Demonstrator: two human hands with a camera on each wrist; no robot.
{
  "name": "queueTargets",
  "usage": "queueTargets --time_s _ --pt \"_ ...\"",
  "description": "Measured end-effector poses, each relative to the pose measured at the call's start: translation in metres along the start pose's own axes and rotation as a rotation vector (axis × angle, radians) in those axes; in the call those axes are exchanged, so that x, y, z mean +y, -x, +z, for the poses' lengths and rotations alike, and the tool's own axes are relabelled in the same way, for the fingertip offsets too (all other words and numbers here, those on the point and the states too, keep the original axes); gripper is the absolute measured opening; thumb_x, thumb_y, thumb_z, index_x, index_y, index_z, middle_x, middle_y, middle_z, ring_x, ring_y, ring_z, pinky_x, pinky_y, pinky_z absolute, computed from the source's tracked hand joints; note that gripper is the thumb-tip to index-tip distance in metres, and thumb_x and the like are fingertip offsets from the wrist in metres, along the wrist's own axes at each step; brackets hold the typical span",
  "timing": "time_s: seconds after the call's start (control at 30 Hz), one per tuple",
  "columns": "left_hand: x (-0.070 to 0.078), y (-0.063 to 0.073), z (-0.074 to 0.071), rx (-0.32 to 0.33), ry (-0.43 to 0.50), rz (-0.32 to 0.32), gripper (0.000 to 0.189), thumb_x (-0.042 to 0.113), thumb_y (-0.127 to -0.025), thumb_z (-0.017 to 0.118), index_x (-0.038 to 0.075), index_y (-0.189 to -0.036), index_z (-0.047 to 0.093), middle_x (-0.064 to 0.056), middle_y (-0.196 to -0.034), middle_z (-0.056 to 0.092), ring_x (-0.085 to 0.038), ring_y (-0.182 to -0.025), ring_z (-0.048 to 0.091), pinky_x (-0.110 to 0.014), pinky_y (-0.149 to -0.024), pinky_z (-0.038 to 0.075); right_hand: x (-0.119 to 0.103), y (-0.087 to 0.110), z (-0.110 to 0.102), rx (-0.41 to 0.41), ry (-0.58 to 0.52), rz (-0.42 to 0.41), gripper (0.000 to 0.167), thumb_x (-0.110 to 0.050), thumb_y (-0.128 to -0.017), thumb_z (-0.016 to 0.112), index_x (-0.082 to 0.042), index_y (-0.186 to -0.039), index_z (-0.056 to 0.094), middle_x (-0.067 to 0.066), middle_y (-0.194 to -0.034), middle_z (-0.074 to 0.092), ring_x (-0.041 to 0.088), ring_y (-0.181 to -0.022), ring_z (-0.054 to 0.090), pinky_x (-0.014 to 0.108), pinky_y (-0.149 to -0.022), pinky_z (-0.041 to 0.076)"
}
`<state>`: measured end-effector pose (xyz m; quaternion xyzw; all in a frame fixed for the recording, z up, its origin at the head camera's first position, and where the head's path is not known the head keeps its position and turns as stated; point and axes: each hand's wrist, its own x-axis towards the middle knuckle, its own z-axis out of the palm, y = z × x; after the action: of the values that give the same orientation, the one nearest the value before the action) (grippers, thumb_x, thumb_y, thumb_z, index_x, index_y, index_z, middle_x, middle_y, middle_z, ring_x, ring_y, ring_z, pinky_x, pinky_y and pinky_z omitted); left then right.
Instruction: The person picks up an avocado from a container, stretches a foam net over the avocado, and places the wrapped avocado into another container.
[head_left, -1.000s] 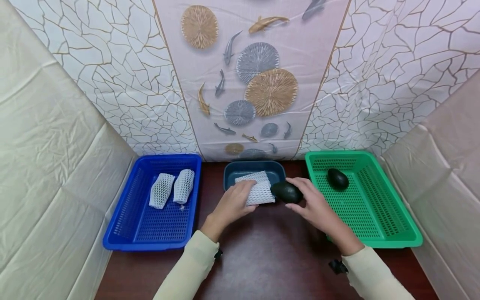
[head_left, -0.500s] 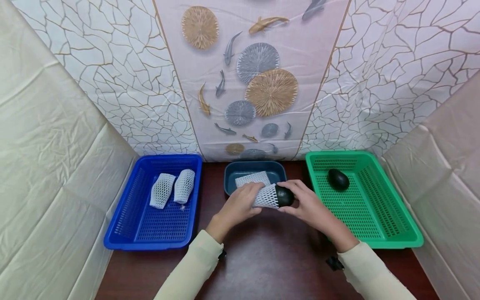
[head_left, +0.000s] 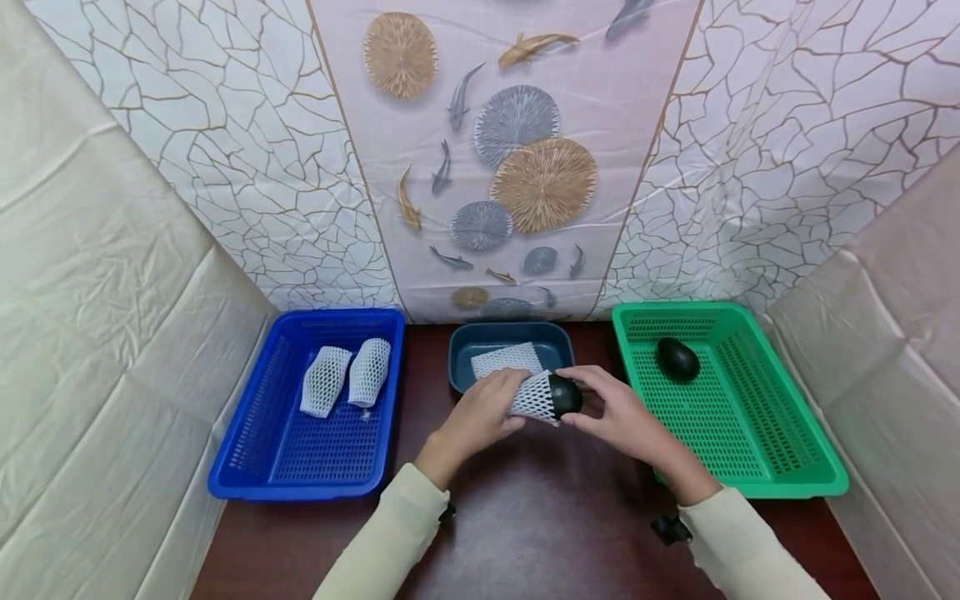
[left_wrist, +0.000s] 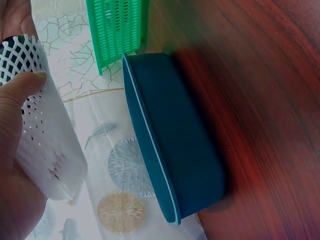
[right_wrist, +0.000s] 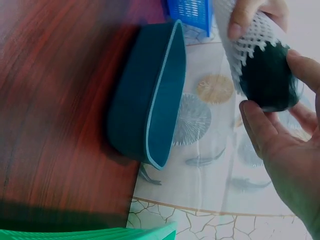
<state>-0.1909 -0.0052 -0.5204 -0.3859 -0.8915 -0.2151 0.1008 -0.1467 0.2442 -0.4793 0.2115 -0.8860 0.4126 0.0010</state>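
My left hand (head_left: 482,414) grips a white foam net sleeve (head_left: 533,397), its thumb across the mesh in the left wrist view. A dark, smooth avocado (head_left: 566,396) sits partly inside the sleeve's right end, its rounded end bare. My right hand (head_left: 621,419) holds that bare end between thumb and fingers, as the right wrist view shows. Both hands are in front of the small dark teal tub (head_left: 555,332), where another foam net sleeve (head_left: 507,358) lies flat.
On the left, a blue basket (head_left: 300,492) contains two net-covered pieces (head_left: 325,382). To the right stands a green basket (head_left: 802,487) with one bare avocado (head_left: 677,359). A patterned cloth (head_left: 525,275) rises behind the dark red table (head_left: 525,533).
The avocado has moved left from beside the sleeve's mouth to partway inside it. My right hand came left with it, while my left hand shifted slightly right.
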Motion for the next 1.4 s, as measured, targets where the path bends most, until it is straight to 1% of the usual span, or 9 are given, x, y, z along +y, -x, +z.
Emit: queueTargets --time_s 0.13,0.3,0.5,0.67,0.87,0.97,1.07,1.2,1.4 --pt "0.002 -0.001 0.002 0.005 0.032 -0.012 0.071 0.023 -0.084 0.086 0.004 -0.142 0.051 -0.008 -0.135 0.064 -0.021 -0.121 0.062 -0.038 -0.108 0.050 -0.002 0.000 -0.003 -0.013 -0.035 0.011 0.059 -0.018 -0.089 0.082 -0.016 -0.142 0.057 0.009 -0.137 0.059 0.028 -0.123 0.065 0.044 -0.099 0.055" --pt "0.006 -0.003 0.004 -0.004 0.065 -0.025 0.075 0.024 -0.081 0.088 0.004 -0.142 0.050 -0.008 -0.132 0.064 -0.019 -0.116 0.062 -0.037 -0.105 0.051 -0.007 -0.001 0.001 -0.016 0.014 0.016 0.058 -0.023 -0.089 0.082 -0.015 -0.141 0.058 0.009 -0.135 0.061 0.025 -0.118 0.067 0.043 -0.096 0.057" --pt "0.009 -0.003 0.007 -0.029 0.093 -0.044 0.077 0.025 -0.080 0.089 0.006 -0.143 0.049 -0.007 -0.133 0.063 -0.017 -0.117 0.061 -0.036 -0.104 0.051 -0.010 -0.004 0.005 0.016 0.068 -0.062 0.056 -0.018 -0.086 0.085 -0.008 -0.135 0.062 0.010 -0.128 0.063 0.023 -0.108 0.069 0.041 -0.087 0.060" --pt "0.011 -0.003 0.010 -0.041 0.107 -0.055 0.079 0.025 -0.078 0.090 0.007 -0.143 0.049 -0.006 -0.133 0.062 -0.016 -0.116 0.060 -0.034 -0.103 0.052 -0.011 -0.006 0.008 0.009 0.119 -0.091 0.055 -0.019 -0.085 0.086 -0.004 -0.133 0.064 0.012 -0.126 0.064 0.023 -0.104 0.069 0.038 -0.084 0.061" --pt "0.014 -0.001 0.017 -0.069 0.135 -0.066 0.085 0.030 -0.080 0.089 0.004 -0.148 0.045 -0.007 -0.139 0.059 -0.019 -0.123 0.057 -0.038 -0.111 0.048 -0.009 -0.008 0.016 -0.020 0.159 -0.039 0.053 -0.014 -0.086 0.084 0.001 -0.132 0.064 0.013 -0.126 0.065 0.021 -0.098 0.067 0.040 -0.081 0.060" --pt "0.016 -0.001 0.018 -0.076 0.138 -0.077 0.091 0.031 -0.080 0.089 0.004 -0.152 0.041 -0.009 -0.145 0.056 -0.022 -0.129 0.056 -0.041 -0.114 0.045 -0.008 -0.009 0.019 -0.042 0.142 0.002 0.052 -0.011 -0.086 0.083 0.002 -0.133 0.062 0.015 -0.127 0.065 0.022 -0.099 0.067 0.040 -0.082 0.060" --pt "0.017 -0.001 0.019 -0.083 0.119 -0.085 0.096 0.032 -0.080 0.090 0.005 -0.155 0.037 -0.010 -0.149 0.054 -0.023 -0.134 0.054 -0.043 -0.117 0.042 -0.006 -0.008 0.020 -0.054 0.120 0.030 0.054 -0.008 -0.087 0.081 0.004 -0.136 0.059 0.019 -0.130 0.065 0.027 -0.106 0.068 0.040 -0.086 0.060" --pt "0.018 -0.003 0.020 -0.083 0.091 -0.088 0.102 0.032 -0.077 0.091 0.004 -0.157 0.033 -0.012 -0.150 0.053 -0.025 -0.137 0.052 -0.044 -0.118 0.041 -0.004 -0.009 0.022 -0.079 0.043 0.086 0.058 -0.006 -0.089 0.079 0.004 -0.141 0.055 0.022 -0.134 0.064 0.033 -0.113 0.069 0.041 -0.087 0.061" --pt "0.019 -0.004 0.020 -0.020 0.049 -0.048 0.106 0.034 -0.073 0.094 0.003 -0.155 0.034 -0.013 -0.144 0.050 -0.022 -0.128 0.055 -0.035 -0.110 0.049 0.005 -0.007 0.024 -0.087 -0.100 0.153 0.057 -0.006 -0.090 0.077 0.000 -0.141 0.053 0.023 -0.132 0.064 0.032 -0.112 0.070 0.036 -0.085 0.061"
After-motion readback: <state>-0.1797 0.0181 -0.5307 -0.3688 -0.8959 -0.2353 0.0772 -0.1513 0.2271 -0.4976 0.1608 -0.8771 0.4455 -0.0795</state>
